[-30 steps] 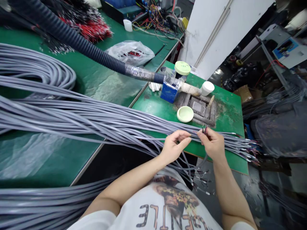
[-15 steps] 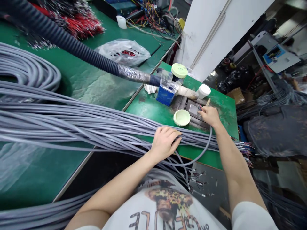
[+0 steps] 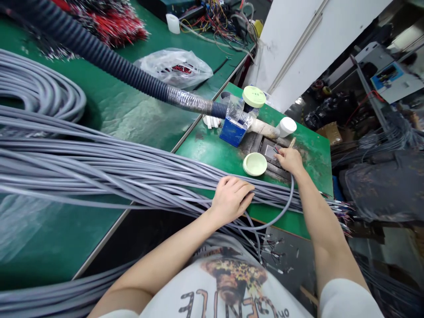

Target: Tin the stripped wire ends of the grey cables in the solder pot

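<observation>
My right hand (image 3: 289, 160) grips the end of a grey cable (image 3: 287, 207), and its thin dark and reddish wires stick out from the fingertips. Those wire ends are over a shiny square of metal (image 3: 269, 151) set in a dark, stained block; contact cannot be made out. From under that hand the cable loops down and back to the left. My left hand (image 3: 233, 198) lies across a thick bundle of grey cables (image 3: 159, 170), its fingers curled over them. A pale green open dish (image 3: 255, 164) stands between the hands.
A black corrugated hose (image 3: 126, 77) slants across to a blue box (image 3: 232, 131), ending in a pale nozzle above the block. Behind are a lidded pale green tub (image 3: 254, 96) and a white cup (image 3: 286, 126). Coiled grey cable (image 3: 43, 84) and a plastic bag (image 3: 175, 68) lie left.
The view has shifted slightly, so the bench things appear a little further right. My right hand stays at the metal square with the cable, and my left hand remains on the bundle.
</observation>
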`<state>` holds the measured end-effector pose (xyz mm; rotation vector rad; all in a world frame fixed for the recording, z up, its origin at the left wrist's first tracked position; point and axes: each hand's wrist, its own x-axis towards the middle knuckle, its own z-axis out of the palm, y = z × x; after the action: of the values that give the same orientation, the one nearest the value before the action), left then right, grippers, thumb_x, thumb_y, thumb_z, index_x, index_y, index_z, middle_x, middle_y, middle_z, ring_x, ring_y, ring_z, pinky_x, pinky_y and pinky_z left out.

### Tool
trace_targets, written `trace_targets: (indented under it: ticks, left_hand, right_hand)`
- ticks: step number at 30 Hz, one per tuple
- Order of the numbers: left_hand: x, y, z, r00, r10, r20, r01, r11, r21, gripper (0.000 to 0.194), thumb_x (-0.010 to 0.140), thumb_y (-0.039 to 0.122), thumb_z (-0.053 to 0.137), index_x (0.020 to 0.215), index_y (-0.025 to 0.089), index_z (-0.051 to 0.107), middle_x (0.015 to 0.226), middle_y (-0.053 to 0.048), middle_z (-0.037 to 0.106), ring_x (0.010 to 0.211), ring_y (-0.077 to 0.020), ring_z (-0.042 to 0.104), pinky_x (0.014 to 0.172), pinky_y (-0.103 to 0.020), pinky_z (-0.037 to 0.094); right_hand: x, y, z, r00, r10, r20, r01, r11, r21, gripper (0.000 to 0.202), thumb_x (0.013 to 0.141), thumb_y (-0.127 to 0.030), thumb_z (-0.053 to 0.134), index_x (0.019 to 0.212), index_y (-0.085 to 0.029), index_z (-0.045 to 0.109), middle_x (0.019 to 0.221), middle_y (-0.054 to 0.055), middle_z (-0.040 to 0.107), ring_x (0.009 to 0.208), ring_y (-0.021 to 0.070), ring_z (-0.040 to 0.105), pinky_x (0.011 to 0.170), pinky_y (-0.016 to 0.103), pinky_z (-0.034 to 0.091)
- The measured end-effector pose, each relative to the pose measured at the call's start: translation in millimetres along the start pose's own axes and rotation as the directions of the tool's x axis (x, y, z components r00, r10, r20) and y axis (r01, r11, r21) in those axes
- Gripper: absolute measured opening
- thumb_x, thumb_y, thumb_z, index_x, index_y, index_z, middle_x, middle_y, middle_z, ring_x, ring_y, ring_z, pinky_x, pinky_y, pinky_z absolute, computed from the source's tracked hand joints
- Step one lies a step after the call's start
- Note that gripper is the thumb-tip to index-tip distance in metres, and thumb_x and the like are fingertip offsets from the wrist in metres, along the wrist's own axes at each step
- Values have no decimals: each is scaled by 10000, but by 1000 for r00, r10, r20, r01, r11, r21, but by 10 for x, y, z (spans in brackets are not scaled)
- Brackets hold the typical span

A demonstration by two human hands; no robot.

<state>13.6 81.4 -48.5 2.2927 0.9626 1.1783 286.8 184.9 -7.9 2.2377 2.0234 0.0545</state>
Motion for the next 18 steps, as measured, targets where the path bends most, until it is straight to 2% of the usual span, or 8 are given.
trace_targets:
  ticks: [3,7,10,12,15,18]
  left_hand:
    - [-3,-2,0,1000,-2,-1,2,1000,2,155,894,255,555,1029,206,614,961,-25,713,915,-172,611,863,-369,369]
    - [-4,-6,7,1000,-2,0,2,1000,1,153,897,254,552,1028,205,613,962,-25,712,920,-173,608,864,-369,370]
    - [-3,-8,9,1000,1,-4,-1,1000,4,155,893,251,558,1032,207,611,963,-18,711,914,-167,609,864,-368,369]
    - [-3,-6,6,1000,5,-6,-5,1000,9,152,892,249,558,1028,207,611,961,-17,712,904,-166,610,862,-370,368]
    - [-2,1,-5,1000,9,2,-9,1000,22,142,897,254,548,1012,208,617,960,-26,715,895,-172,611,859,-376,365]
    - [3,13,-16,1000,8,21,-9,999,34,141,902,258,538,1006,210,621,964,-33,717,896,-183,610,859,-384,364]
  right_hand:
    - [-11,25,-37,998,-13,-54,17,996,84,286,797,-389,566,617,-173,619,611,32,601,602,149,496,543,271,239]
    - [-232,-3,-236,989,-66,-135,112,922,371,418,808,-433,561,490,-171,489,462,-25,441,481,98,387,499,252,231]
    - [-565,-111,-421,996,-66,-61,90,780,619,469,842,-472,536,484,-173,485,404,-38,423,416,83,372,459,237,258]
    - [-797,-198,-508,997,-72,-6,54,695,717,492,857,-484,532,478,-172,494,381,-35,437,400,82,391,456,232,298]
    - [-1065,-306,-561,993,-99,69,5,607,795,458,863,-488,539,549,-157,588,367,-38,452,373,76,385,432,226,308]
    - [-1221,-370,-563,978,-140,154,-54,544,837,409,861,-480,547,664,-142,666,360,-49,462,340,64,350,403,218,289]
